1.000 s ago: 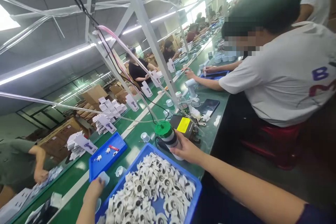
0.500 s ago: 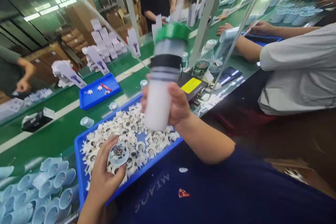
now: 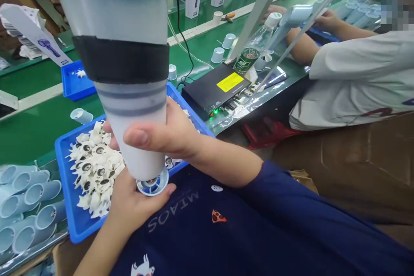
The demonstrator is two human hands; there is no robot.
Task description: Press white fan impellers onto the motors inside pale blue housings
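Note:
My right hand (image 3: 171,136) is wrapped round a thick white electric screwdriver (image 3: 129,95) with a black band and a green top end. Its lower end points down over a small light-blue round fan housing (image 3: 158,184) with spokes. My left hand (image 3: 127,207) grips that housing between thumb and fingers, low in front of my body. The screwdriver's end covers the housing's middle, so the tip and any contact are hidden. Beneath both hands stands a blue tray (image 3: 63,181) heaped with white fan impellers (image 3: 100,159).
Light-blue tubes (image 3: 29,207) lie piled at lower left. A black box (image 3: 203,95) with a yellow label stands beyond the tray, next to a plastic bottle (image 3: 249,54). A slanted metal post (image 3: 258,13) rises behind. A co-worker in a grey shirt (image 3: 359,77) sits at right.
My right hand has brought the screwdriver down and nearer, onto the housing in my left hand. The view has turned downward and to the right.

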